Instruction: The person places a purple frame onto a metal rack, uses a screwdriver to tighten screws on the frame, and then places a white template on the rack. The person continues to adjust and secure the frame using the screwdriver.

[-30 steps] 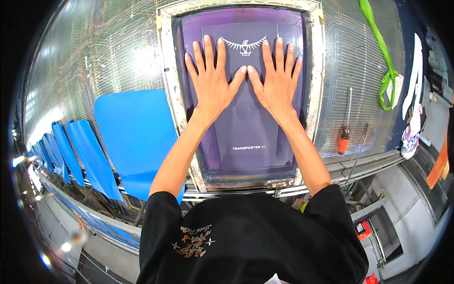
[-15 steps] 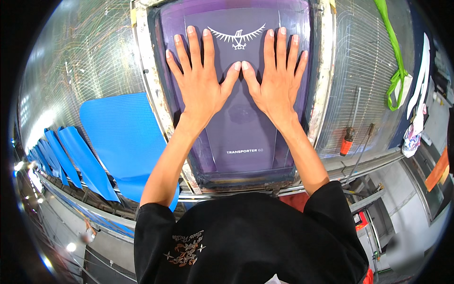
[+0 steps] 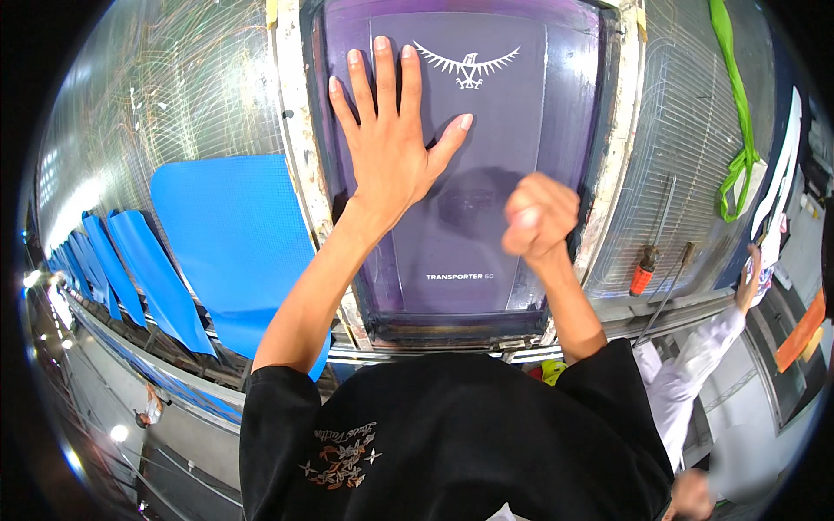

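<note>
A purple screen (image 3: 473,247) in a worn, pale frame (image 3: 295,104) lies before me, with a white winged-bird emblem (image 3: 469,65) near its far end and small white lettering lower down. My left hand (image 3: 387,143) rests flat on the screen's left part, fingers spread, its tips left of the emblem. Over the right part, my right hand (image 3: 540,215) is curled into a fist, slightly blurred, casting a shadow on the screen. Nothing shows in that fist.
Blue textured sheets (image 3: 230,243) hang over the table edge at left. On the right lie an orange-handled screwdriver (image 3: 643,269), a thin rod (image 3: 673,286) and a knotted green strap (image 3: 738,165). Another person's white sleeve (image 3: 695,365) reaches in at the right.
My right hand has come off the screen, drawn toward me and closed into a fist. The left hand stays flat. The view has shifted slightly, and another person's arm has appeared at right.
</note>
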Motion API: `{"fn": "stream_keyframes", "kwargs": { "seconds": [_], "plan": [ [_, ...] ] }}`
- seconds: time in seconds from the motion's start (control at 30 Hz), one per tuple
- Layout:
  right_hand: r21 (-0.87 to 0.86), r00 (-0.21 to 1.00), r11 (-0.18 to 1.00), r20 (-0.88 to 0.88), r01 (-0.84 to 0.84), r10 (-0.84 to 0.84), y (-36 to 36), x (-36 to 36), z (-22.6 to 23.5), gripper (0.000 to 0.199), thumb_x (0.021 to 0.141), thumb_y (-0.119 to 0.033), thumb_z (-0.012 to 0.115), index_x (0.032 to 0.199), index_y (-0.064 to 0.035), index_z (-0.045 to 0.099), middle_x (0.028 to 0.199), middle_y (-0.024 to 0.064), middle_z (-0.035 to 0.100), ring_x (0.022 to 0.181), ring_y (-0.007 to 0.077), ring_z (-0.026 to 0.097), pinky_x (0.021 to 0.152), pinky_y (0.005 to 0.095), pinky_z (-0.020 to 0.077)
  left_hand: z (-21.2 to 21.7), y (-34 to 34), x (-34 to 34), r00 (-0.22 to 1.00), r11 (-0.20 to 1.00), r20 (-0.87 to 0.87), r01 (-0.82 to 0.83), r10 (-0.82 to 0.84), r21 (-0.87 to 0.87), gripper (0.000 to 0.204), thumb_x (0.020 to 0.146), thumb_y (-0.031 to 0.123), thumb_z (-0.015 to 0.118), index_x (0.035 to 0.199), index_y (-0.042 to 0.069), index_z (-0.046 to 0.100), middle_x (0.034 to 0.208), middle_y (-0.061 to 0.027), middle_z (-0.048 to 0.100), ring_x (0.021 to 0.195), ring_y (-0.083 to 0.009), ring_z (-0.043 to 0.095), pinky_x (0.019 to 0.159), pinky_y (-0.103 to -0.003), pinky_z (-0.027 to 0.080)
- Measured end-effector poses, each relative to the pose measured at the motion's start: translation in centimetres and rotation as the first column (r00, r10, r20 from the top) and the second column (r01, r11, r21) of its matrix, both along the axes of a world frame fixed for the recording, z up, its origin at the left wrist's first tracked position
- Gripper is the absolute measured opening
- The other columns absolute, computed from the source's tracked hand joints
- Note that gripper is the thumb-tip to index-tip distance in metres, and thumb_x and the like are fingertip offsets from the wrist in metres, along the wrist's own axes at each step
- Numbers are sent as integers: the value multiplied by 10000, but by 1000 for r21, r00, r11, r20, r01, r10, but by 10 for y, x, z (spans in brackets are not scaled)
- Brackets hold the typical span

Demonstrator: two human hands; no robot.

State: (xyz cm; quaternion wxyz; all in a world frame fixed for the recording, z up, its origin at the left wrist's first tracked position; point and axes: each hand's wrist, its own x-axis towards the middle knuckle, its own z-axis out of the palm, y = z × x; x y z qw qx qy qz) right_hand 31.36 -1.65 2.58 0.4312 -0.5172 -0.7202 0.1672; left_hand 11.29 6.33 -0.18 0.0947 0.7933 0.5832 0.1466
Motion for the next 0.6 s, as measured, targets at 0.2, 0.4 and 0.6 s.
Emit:
{"fn": "stream_keyframes", "kwargs": {
  "seconds": [0.2,0.4,0.6],
  "plan": [
    [-92,979,977,-42,194,-198,-7,17,-4,533,1085,-185,340,562,-87,310,500,56,316,413,211,330,445,374,231,4,0,0,1000,1000,11,3,-3,-14,968,1000,618,656,1686,6,354,1762,-272,275,1631,-531,183,1280,-708,89],
    [-193,908,887,64,419,-415,-6,27,-3,529,1072,-178,336,556,-74,290,500,61,302,427,191,323,462,350,214,5,0,-1,1000,1000,5,1,-1,-21,973,1001,629,649,1687,5,355,1760,-280,275,1630,-534,182,1283,-703,86],
    [-115,961,958,-64,262,-270,-2,8,6,516,1062,-159,337,557,-70,277,499,63,303,422,200,313,459,355,223,4,0,0,1000,1000,11,8,-8,-23,971,1003,634,644,1686,6,358,1763,-279,268,1637,-530,164,1282,-707,83]
  ]
}}
